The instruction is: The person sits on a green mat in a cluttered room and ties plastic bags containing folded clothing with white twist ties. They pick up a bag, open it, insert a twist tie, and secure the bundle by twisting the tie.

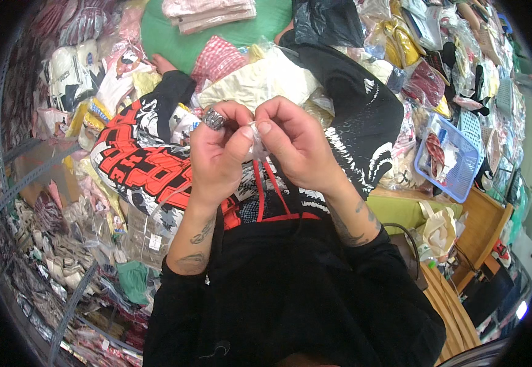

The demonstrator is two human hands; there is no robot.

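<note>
Both of my hands are raised close together above my lap, with thumbs and forefingers pinched. Between the fingertips is a small crumpled piece of clear, whitish plastic [257, 147], mostly hidden by the fingers. My left hand [217, 150], wearing a chunky silver ring, grips one side of it. The other side is pinched by my right hand [296, 147]. Just beyond the hands, a cream-coloured garment [266, 79] in clear wrapping lies between my legs. A red-and-white checked cloth [218, 59] is at its left. Red drawstrings hang down below the plastic piece.
A round green cushion [165, 37] holds a stack of folded pink packages [211, 13] at the far side. Piles of bagged clothing surround me on both sides. At the right are a blue plastic basket [456, 168] and a wooden piece of furniture [483, 214]. Metal shelf bars stand at the left.
</note>
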